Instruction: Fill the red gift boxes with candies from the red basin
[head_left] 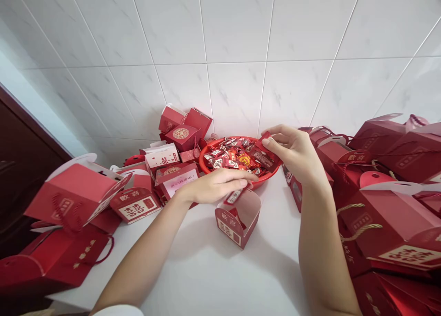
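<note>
Lots of sweets (244, 160) and red boxes (389, 212) on the desk (206, 279)!
I see the right hand (292, 153) pinch a red packet (261, 139) over the bowl (265, 177). The left hand (218, 185) curls above the little box (246, 228) (can't tell if it grips anything). That box looks light, stiff, squashable: hold its sides. Boxes crowd both arms.

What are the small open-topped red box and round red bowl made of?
Small open-topped red box: probably printed card, fairly matte; thin panels, crisp folds. Round red bowl: likely plastic, slight sheen; smooth, evenly coloured wall, though coated metal is possible.
</note>
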The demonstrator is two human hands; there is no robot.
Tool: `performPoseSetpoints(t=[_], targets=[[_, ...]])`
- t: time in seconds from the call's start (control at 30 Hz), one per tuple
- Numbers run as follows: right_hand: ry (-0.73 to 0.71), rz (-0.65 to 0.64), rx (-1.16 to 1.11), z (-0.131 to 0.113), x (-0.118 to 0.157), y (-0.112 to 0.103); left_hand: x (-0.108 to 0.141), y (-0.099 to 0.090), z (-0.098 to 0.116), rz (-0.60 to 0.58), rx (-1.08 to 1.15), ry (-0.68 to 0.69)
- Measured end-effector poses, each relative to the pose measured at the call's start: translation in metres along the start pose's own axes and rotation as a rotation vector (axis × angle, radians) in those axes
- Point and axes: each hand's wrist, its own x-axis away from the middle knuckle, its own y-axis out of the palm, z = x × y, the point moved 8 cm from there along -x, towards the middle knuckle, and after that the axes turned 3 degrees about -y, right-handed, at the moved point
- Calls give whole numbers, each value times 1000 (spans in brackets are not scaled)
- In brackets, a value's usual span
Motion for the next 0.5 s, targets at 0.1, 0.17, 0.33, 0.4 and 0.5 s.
performPoseSetpoints(t=[0.1,0.17,0.33,0.4,0.5], targets=[[-13,-51,15,-9,4,7,4,2,4,22,-100,78],[-19,-84,53,-15,7,12,9,0,3,51,-187,82],[-27,-294,179,-19,14,36,22,-2,-12,-32,-374,-57],[-31,-436,229,-17,19,51,27,1,-18,-120,-382,-87],[-56,-571,290,-15,25,66,31,-1,-27,-195,-368,-155]])
